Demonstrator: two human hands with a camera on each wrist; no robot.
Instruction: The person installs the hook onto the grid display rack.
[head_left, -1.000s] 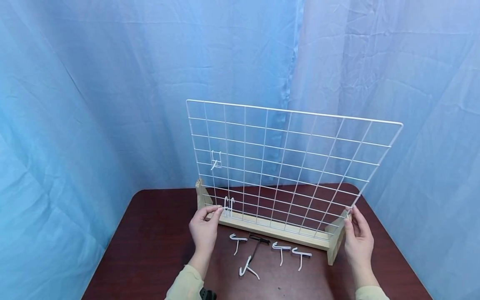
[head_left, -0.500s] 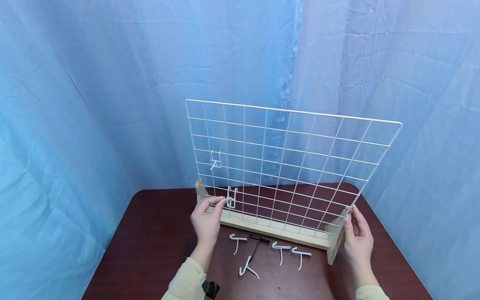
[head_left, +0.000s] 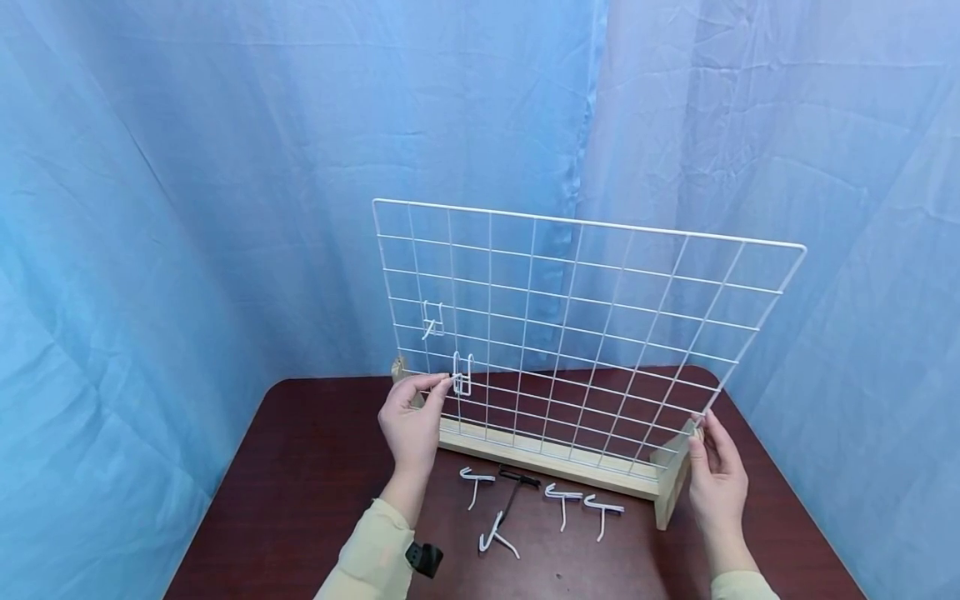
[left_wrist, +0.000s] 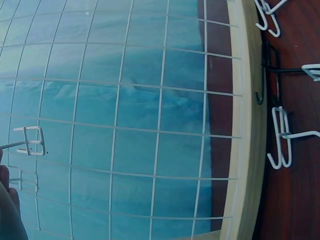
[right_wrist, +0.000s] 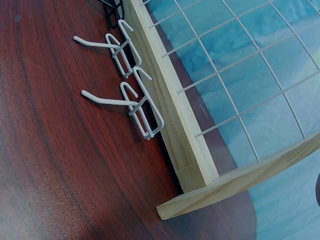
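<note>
In the head view a white wire grid panel (head_left: pixel 585 223) stands upright in a pale wooden base (head_left: pixel 525 456). My left hand (head_left: pixel 411 425) pinches the prong of a white wire hook (head_left: pixel 468 386) between thumb and fingertips, at the grid's lower left. In the left wrist view that hook (left_wrist: pixel 41 141) lies against the grid; whether it catches a wire I cannot tell. Another white hook (head_left: pixel 433 331) hangs higher on the left side. My right hand (head_left: pixel 718 483) grips the panel's right edge, by the top of the wooden end piece (head_left: pixel 671 483).
Several loose hooks lie on the dark red table (head_left: pixel 300 500) before the base, among them a black hook (head_left: pixel 517 477) and a white hook (head_left: pixel 495 533). Blue curtains (head_left: pixel 300 167) enclose the table behind and at the sides. A black band (head_left: pixel 424 559) is on my left wrist.
My left hand has raised the white hook up the grid, from near the wooden base to a higher row. My right hand stays on the panel's edge.
</note>
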